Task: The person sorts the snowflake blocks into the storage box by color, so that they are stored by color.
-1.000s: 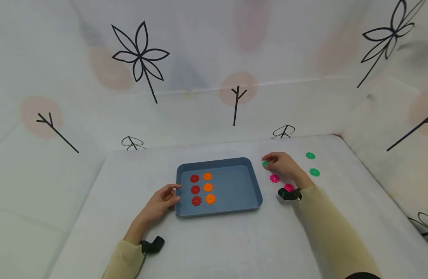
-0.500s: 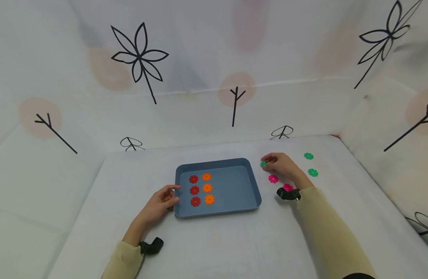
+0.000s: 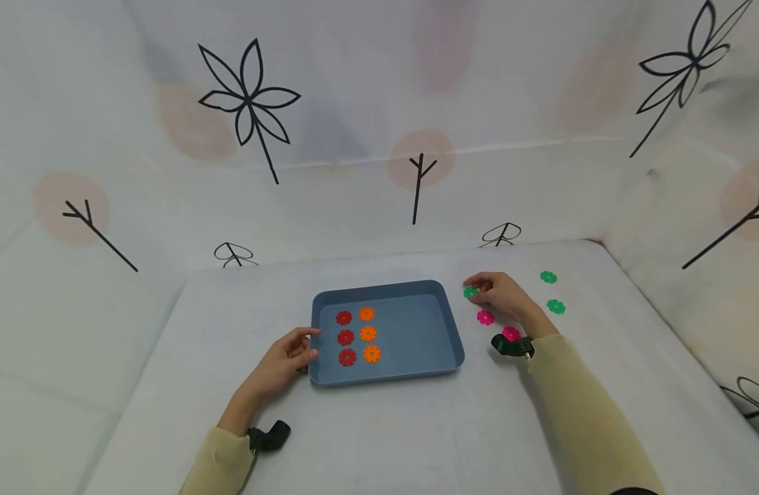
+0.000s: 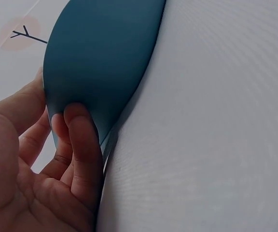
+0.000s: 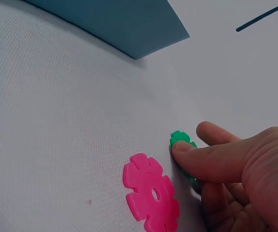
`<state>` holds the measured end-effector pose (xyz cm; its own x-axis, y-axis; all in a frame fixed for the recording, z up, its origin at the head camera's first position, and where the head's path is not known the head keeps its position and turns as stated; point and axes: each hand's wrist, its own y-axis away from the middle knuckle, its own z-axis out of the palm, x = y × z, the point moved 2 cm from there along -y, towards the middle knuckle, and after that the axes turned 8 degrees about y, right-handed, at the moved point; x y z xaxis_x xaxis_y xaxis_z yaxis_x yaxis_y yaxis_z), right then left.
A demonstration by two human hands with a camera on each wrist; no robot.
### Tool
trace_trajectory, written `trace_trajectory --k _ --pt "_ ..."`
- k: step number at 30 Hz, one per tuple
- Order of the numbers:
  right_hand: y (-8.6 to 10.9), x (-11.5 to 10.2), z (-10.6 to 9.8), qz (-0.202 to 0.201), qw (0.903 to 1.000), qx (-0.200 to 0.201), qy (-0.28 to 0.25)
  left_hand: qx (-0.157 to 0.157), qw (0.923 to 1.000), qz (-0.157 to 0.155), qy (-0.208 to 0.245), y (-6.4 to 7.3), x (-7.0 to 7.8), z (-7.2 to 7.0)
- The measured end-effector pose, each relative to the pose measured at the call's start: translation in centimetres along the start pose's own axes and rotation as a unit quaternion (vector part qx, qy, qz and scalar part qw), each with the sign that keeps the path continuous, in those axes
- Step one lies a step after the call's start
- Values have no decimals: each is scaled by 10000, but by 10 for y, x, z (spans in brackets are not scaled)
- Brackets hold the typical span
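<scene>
My left hand [image 3: 283, 359] holds the left edge of the blue-grey tray [image 3: 416, 330], its fingers bent against the outer wall in the left wrist view [image 4: 76, 145]. Inside the tray, red flower-shaped plastic discs [image 3: 345, 337] form a column at the left, with a column of orange discs [image 3: 368, 333] beside it. Right of the tray, my right hand [image 3: 503, 292] pinches a green flower-shaped disc [image 3: 469, 293] at the table surface, the thumb lying on its face in the right wrist view. A pink disc [image 3: 485, 317] lies just below that hand.
Another pink disc [image 3: 511, 333] lies partly under the right wrist camera [image 3: 512, 345]. Farther right, two green discs [image 3: 555, 306] rest on the white cloth-covered table [image 3: 379, 433]. A patterned fabric wall [image 3: 336, 206] stands behind the table and along its sides.
</scene>
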<state>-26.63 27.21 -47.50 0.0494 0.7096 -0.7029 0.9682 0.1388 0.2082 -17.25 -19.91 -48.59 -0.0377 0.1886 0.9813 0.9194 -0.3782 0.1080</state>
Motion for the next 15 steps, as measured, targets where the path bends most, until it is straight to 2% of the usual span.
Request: trace_trajectory --k 15 --pt "0 2 1 25 10000 69 5 -61 9999 85 78 0 1 0"
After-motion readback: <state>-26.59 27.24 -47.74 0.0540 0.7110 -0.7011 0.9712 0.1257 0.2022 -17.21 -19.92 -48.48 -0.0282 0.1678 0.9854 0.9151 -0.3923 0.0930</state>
